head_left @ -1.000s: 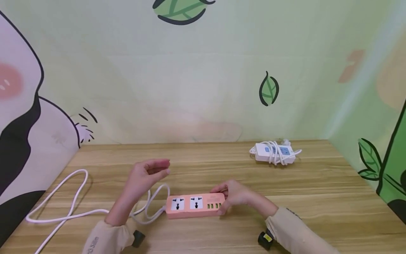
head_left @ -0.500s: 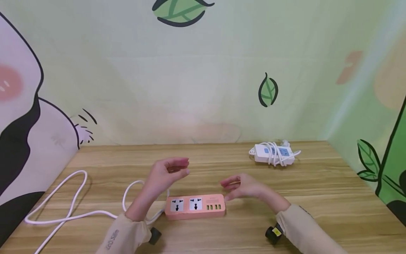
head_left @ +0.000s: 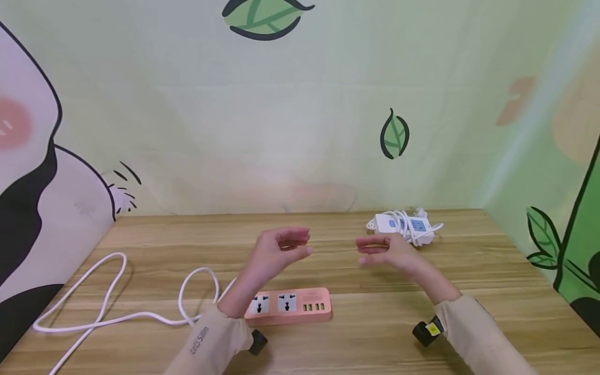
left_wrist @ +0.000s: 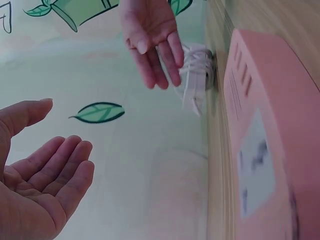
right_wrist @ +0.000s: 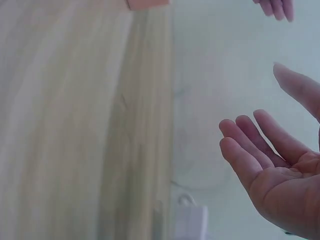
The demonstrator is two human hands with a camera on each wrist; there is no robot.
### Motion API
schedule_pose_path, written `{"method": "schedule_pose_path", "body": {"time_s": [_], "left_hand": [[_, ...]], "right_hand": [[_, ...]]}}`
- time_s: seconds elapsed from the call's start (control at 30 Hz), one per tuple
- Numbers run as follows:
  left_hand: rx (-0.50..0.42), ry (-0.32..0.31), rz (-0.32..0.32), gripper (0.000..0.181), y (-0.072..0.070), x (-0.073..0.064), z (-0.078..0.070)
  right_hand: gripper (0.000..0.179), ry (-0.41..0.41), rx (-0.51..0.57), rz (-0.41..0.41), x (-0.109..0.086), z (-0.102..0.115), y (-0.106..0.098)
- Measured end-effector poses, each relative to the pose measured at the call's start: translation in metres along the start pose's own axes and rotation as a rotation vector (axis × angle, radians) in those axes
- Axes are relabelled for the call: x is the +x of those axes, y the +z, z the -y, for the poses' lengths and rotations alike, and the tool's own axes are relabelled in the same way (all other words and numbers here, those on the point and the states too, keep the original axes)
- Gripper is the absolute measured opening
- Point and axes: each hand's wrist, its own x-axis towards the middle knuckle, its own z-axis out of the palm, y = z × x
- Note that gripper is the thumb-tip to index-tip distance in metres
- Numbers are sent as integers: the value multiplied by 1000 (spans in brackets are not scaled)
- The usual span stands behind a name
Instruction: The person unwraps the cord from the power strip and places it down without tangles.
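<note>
In the head view a pink power strip (head_left: 304,307) lies on the wooden table, two white sockets and several USB ports facing up. My left hand (head_left: 276,255) hovers above and behind it, fingers relaxed and holding nothing; its forearm covers the strip's left end. Farther right, my right hand (head_left: 394,252) is in the air with loose fingers, in front of a white power strip (head_left: 424,229) wrapped in its own cord. The left wrist view shows both palms bare, with the pink strip's side (left_wrist: 270,125) close by.
A long white cord (head_left: 140,315) runs in loops from the pink strip across the left of the table (head_left: 356,344). Behind stands a fabric backdrop (head_left: 300,130) printed with leaves. A small black camera sits on each wrist.
My right hand has let go of the pink strip's right end and moved right and away toward the white strip. The left hand has moved right through the air. The pink strip stays put.
</note>
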Motion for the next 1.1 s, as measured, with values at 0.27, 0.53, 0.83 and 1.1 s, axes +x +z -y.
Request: {"method": "schedule_pose_path", "body": {"time_s": [0.27,0.53,0.83,1.1], "left_hand": [[-73,46,64,37,19,14,-6],[-92,39,93,38,39,26,-15],[-145,15,109,36,59,42,-22],[-157,-2,96,36,77,67,-26]], "right_hand": [[52,-48,24,-163,-6,3,-38],[57,23,-119,-288,-13,-4,-70],[62,23,-91,-331,-21,-19,-98],[71,51,-146,-475,-23,-28,-122]]}}
